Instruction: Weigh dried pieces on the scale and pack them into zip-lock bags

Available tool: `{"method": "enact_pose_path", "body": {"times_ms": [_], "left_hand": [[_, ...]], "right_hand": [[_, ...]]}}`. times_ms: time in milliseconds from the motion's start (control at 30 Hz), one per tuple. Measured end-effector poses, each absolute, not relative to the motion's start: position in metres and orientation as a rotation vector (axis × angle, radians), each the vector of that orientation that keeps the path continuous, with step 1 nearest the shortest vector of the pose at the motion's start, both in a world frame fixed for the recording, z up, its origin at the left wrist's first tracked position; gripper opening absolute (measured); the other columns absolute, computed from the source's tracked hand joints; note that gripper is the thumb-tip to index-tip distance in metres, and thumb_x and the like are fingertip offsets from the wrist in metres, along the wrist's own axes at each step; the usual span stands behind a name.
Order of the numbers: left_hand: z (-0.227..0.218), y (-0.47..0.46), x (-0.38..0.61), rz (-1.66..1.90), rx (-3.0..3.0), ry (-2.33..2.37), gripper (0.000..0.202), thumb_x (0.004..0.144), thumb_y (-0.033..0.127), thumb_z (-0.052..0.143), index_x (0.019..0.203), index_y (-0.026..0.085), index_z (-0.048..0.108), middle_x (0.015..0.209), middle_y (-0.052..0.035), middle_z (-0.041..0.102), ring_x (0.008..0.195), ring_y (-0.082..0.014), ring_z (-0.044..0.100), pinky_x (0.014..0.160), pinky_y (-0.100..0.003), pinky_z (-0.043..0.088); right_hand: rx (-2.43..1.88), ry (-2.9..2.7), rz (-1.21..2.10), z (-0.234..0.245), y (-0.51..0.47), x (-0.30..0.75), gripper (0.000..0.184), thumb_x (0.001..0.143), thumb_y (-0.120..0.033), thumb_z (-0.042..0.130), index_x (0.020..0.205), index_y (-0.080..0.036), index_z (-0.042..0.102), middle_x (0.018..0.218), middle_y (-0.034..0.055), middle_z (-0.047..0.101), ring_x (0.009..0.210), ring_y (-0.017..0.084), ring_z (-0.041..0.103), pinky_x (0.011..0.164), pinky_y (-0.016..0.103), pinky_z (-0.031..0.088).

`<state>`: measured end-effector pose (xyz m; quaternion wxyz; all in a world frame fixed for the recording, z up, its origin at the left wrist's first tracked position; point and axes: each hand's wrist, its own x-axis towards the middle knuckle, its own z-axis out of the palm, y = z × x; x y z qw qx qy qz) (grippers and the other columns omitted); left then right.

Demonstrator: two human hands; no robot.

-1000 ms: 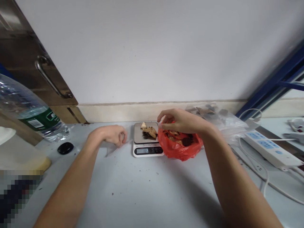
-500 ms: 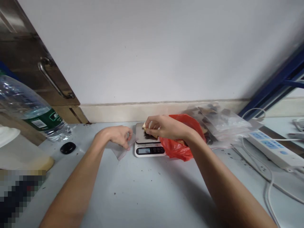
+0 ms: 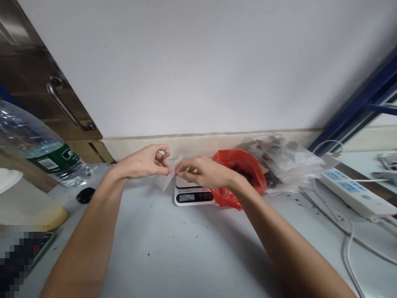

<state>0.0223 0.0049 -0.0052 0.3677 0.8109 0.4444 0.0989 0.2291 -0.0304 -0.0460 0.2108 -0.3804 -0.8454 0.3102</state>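
My left hand (image 3: 145,160) is raised above the table, its fingers pinched on the top edge of a small clear plastic bag (image 3: 169,179). My right hand (image 3: 203,172) is closed in a pinch at the bag's other edge, just above the small white kitchen scale (image 3: 192,195). I cannot make out whether the right fingers also hold a dried piece. The hand hides most of the scale's steel plate. A red plastic bag (image 3: 240,177) with dark dried pieces sits open just right of the scale.
A large water bottle (image 3: 37,142) lies at the left by a wooden cabinet door. A small black object (image 3: 85,195) rests on the table. Clear bags of dried pieces (image 3: 285,159) lie behind the red bag. A white power strip (image 3: 353,193) and cables run along the right.
My left hand rose from the table with the clear bag. My right hand left the red bag, passed over the scale plate and came to the clear bag's edge.
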Motion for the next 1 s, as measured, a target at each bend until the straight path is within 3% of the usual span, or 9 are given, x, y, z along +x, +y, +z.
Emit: {"method": "enact_pose_path", "body": {"times_ms": [100, 200, 300, 467, 733, 833, 900, 1000], "left_hand": [[-0.003, 0.003, 0.025, 0.329, 2.082, 1.140, 0.037, 0.063, 0.038, 0.061, 0.078, 0.025, 0.030, 0.071, 0.0044, 0.059, 0.074, -0.0189, 0.066, 0.066, -0.030, 0.045], [-0.003, 0.002, 0.028, 0.373, 2.063, 1.144, 0.040, 0.064, 0.040, 0.063, 0.078, 0.025, 0.029, 0.072, 0.0037, 0.061, 0.077, -0.0194, 0.067, 0.068, -0.030, 0.047], [-0.005, 0.003, 0.029, 0.381, 2.054, 1.124, 0.040, 0.064, 0.038, 0.066, 0.078, 0.025, 0.031, 0.074, 0.0030, 0.063, 0.076, -0.0181, 0.066, 0.068, -0.029, 0.047], [-0.007, 0.007, 0.024, 0.543, 2.056, 1.130, 0.033, 0.064, 0.029, 0.066, 0.077, 0.024, 0.036, 0.068, 0.0043, 0.061, 0.066, -0.0137, 0.060, 0.064, -0.027, 0.044], [-0.001, -0.011, 0.039, 0.768, 2.159, 0.900, 0.022, 0.071, 0.026, 0.068, 0.081, 0.023, 0.049, 0.071, 0.0043, 0.062, 0.069, -0.0137, 0.062, 0.073, -0.030, 0.052], [-0.004, -0.009, 0.037, 0.910, 2.201, 0.899, 0.025, 0.076, 0.036, 0.070, 0.091, 0.022, 0.056, 0.089, -0.0018, 0.068, 0.086, -0.0191, 0.067, 0.086, -0.037, 0.054], [-0.008, -0.004, 0.033, 0.817, 2.275, 0.891, 0.047, 0.073, 0.045, 0.075, 0.111, 0.022, 0.059, 0.119, -0.0086, 0.067, 0.113, -0.0265, 0.063, 0.099, -0.043, 0.050], [-0.019, 0.004, 0.031, 0.465, 2.406, 0.919, 0.104, 0.058, 0.055, 0.085, 0.148, 0.029, 0.038, 0.161, -0.0110, 0.034, 0.147, -0.0347, 0.032, 0.116, -0.050, 0.034]], "right_hand": [[-1.032, -2.150, 0.813, -0.050, -0.031, 0.223, 0.006, 0.089, -0.027, 0.054, 0.088, -0.021, 0.055, 0.086, 0.0006, 0.066, 0.070, 0.014, 0.059, 0.067, 0.029, 0.044], [-1.035, -1.941, 0.814, -0.050, -0.032, 0.220, 0.018, 0.085, -0.037, 0.058, 0.087, -0.024, 0.045, 0.087, -0.0001, 0.062, 0.069, 0.015, 0.059, 0.064, 0.028, 0.044], [-1.037, -1.894, 0.854, -0.050, -0.032, 0.221, 0.016, 0.081, -0.028, 0.056, 0.087, -0.025, 0.041, 0.081, -0.0033, 0.058, 0.064, 0.013, 0.055, 0.060, 0.027, 0.041], [-1.245, -2.073, 0.506, -0.047, -0.031, 0.221, 0.014, 0.077, -0.009, 0.044, 0.072, -0.021, 0.051, 0.072, -0.0012, 0.053, 0.063, 0.013, 0.047, 0.063, 0.026, 0.037], [-1.437, -1.909, 0.476, -0.055, -0.026, 0.216, 0.011, 0.069, -0.007, 0.062, 0.068, -0.017, 0.064, 0.063, -0.0020, 0.061, 0.060, 0.012, 0.053, 0.059, 0.024, 0.039], [-1.412, -1.860, 0.496, -0.057, -0.024, 0.220, 0.016, 0.069, -0.003, 0.061, 0.074, -0.017, 0.067, 0.059, -0.0043, 0.058, 0.055, 0.011, 0.052, 0.058, 0.024, 0.040], [-1.419, -1.861, 0.560, -0.057, -0.024, 0.222, 0.013, 0.070, -0.005, 0.062, 0.071, -0.016, 0.067, 0.054, -0.0044, 0.056, 0.053, 0.011, 0.052, 0.057, 0.025, 0.040], [-1.417, -1.829, 0.610, -0.057, -0.024, 0.224, 0.014, 0.073, -0.019, 0.072, 0.062, -0.017, 0.065, 0.052, -0.0019, 0.057, 0.053, 0.013, 0.054, 0.056, 0.027, 0.041]]}}
